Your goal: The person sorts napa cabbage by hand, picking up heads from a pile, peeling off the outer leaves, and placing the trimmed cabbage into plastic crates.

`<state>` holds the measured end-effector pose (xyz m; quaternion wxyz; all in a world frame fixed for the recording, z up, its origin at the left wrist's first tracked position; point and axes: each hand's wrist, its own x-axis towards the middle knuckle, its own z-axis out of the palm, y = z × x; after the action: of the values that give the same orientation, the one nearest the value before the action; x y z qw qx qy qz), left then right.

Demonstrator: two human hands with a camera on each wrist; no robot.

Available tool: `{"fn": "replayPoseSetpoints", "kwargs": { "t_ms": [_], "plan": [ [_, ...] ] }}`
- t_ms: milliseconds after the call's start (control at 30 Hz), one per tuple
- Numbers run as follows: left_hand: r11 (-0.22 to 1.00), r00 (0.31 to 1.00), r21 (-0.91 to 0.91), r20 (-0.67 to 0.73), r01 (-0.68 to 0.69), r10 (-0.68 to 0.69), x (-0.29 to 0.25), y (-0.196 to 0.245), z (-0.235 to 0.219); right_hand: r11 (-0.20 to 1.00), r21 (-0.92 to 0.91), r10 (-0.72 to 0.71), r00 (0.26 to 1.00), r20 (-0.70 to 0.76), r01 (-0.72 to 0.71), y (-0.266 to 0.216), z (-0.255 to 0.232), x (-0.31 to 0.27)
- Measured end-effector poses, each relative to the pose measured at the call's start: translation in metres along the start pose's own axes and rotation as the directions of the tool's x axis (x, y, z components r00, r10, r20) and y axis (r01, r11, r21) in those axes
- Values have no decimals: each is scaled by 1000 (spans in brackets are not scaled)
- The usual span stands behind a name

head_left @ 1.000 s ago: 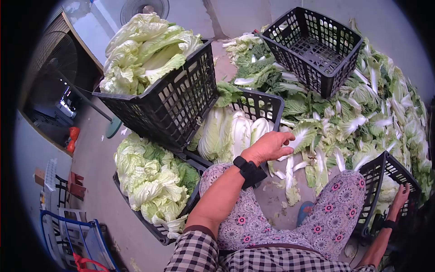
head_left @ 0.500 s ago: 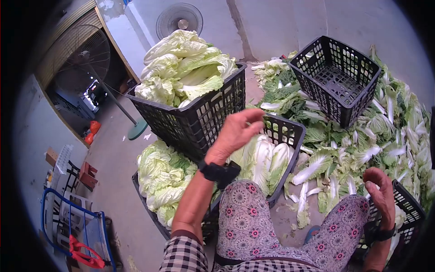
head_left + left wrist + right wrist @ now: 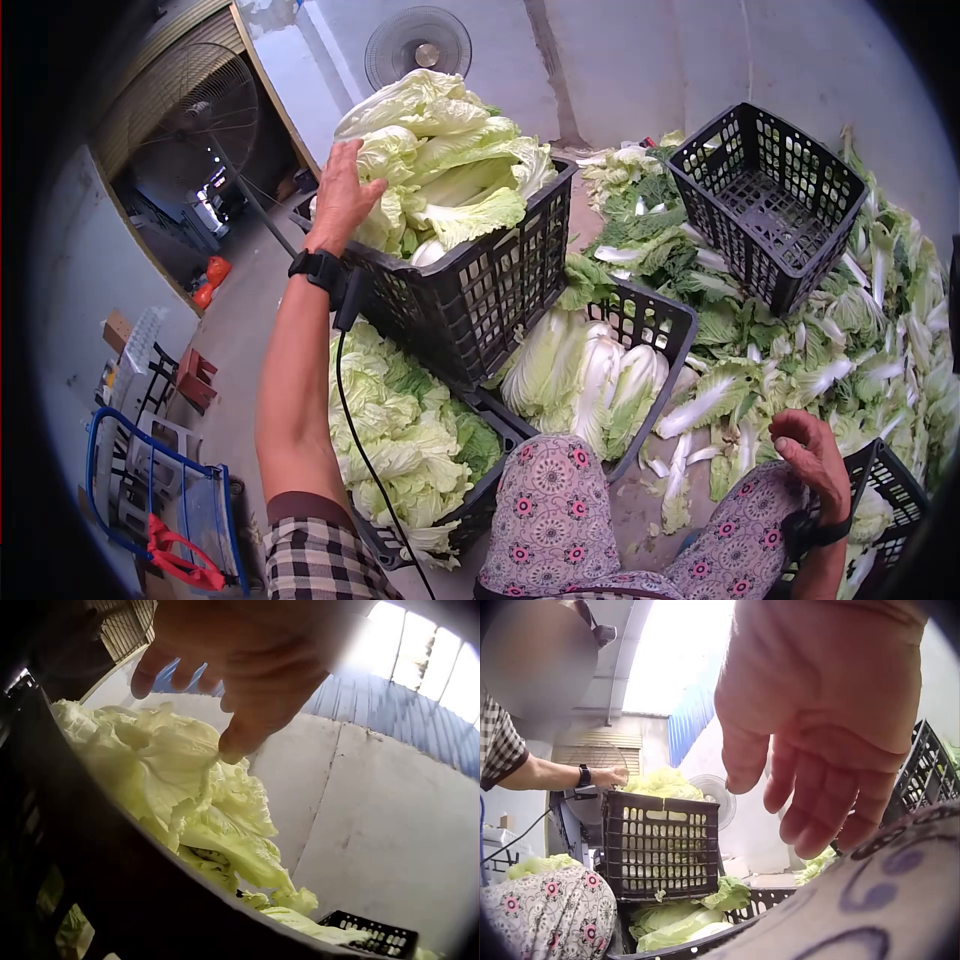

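My left hand (image 3: 345, 198) is at the left side of the napa cabbages (image 3: 450, 160) heaped in a black plastic crate (image 3: 470, 290). In the left wrist view its thumb reaches the pale outer leaves (image 3: 172, 765), fingers spread and relaxed. Over my right knee hangs my right hand (image 3: 815, 462), loosely curled with nothing in it, beside a low black crate (image 3: 885, 480) holding some cabbage. More napa cabbages (image 3: 590, 380) lie in the crate below the heaped one, white stems showing. Loose heads (image 3: 410, 440) fill another crate at the left.
An empty black crate (image 3: 770, 200) sits on a large pile of trimmed cabbage leaves (image 3: 740, 330) along the wall. Two fans, one a standing fan (image 3: 240, 180), are at the back left. A blue-framed cart (image 3: 190, 490) stands at the lower left. A cable (image 3: 365, 450) trails from my left wrist.
My left hand has swung left and up from over the lower crate to the heaped cabbages. The right hand has risen from the low crate to above the knee. The head view has turned left.
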<state>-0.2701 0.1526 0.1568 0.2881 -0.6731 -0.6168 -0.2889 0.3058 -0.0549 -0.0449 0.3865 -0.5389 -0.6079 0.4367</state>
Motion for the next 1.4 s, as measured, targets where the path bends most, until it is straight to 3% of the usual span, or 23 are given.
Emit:
{"fn": "replayPoseSetpoints", "kwargs": {
  "t_ms": [167,200,300,333,433,467,500,567,633,700,833,900,1033,1100,1167,1233,1300,1333,1367,1400],
  "plan": [
    [967,993,255,113,13,-43,37,-20,29,997,27,77,997,31,-78,10,3,14],
    [967,991,254,122,14,-46,40,-22,29,995,32,98,994,47,-99,13,4,15],
    [985,961,88,248,-150,124,44,-38,49,991,29,125,987,96,-129,20,6,25],
    [992,945,23,307,-124,111,46,-42,48,990,19,135,985,108,-137,23,7,27],
    [988,975,132,218,-81,51,47,-41,41,987,-11,163,979,124,-163,30,7,26],
    [995,997,79,37,-68,65,42,-41,38,987,-11,161,980,117,-161,31,7,26],
    [999,997,46,-83,4,0,37,-45,34,987,-12,158,980,119,-158,34,6,25],
    [926,928,-271,-190,263,-319,26,-55,22,988,-21,153,980,128,-152,40,0,23],
    [845,843,-506,-369,171,-391,2,-55,10,987,-23,158,977,140,-156,40,-5,19],
    [781,767,-625,-505,-9,-395,-21,-38,-9,990,-8,141,979,150,-142,44,-8,15],
    [768,762,-595,-603,-234,-234,-51,25,-51,991,72,109,990,85,-115,35,-8,10],
    [844,735,-358,-676,-400,61,-65,59,-66,992,92,81,996,46,-84,32,-8,8],
    [837,690,-203,-678,-508,254,-106,151,-74,973,228,26,999,33,-33,11,-7,-2],
    [709,659,-291,-682,-643,318,-122,190,-64,937,350,-21,998,57,0,-6,-5,-6],
    [591,709,-452,-628,-668,321,-145,228,-52,870,487,-123,990,66,75,-17,0,-5],
    [358,727,-634,-573,-686,378,-169,276,-40,768,633,-165,985,42,101,-28,14,3],
    [172,678,-747,-449,-642,582,-205,325,-25,632,767,-259,963,73,112,-51,38,8],
    [245,622,-675,-396,-696,675,-225,351,-19,723,690,-141,985,99,34,-40,39,5],
    [302,563,-587,-330,-751,758,-242,367,-13,628,778,-106,993,51,27,-21,47,12],
    [314,581,-614,-300,-725,756,-249,372,-8,649,759,-89,996,10,50,-25,42,7]
  ]
}}
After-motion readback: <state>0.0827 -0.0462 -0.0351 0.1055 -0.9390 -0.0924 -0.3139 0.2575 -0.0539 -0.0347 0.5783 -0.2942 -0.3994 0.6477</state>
